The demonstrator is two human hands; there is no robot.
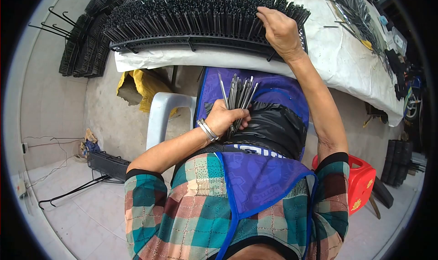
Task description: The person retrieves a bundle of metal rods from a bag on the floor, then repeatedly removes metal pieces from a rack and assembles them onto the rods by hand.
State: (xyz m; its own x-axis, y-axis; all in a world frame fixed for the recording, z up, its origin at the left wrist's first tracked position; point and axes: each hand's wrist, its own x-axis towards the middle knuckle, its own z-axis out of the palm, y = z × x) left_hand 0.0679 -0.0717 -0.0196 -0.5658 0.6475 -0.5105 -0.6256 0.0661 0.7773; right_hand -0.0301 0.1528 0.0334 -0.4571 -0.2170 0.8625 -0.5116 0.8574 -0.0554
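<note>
Rod bundle (240,92) is clasped in left hand's (224,119) fingers over lap (279,125), fanned tips-up, presumably for easy separating. Right hand (279,31) is held at packed rack (194,45), placed within reach on worktop (333,63); fingers bunched, contents can't be told.

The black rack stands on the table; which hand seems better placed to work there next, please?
Probably the right hand: it is at the black rack, while the left hand is busy gripping thin rods.
</note>
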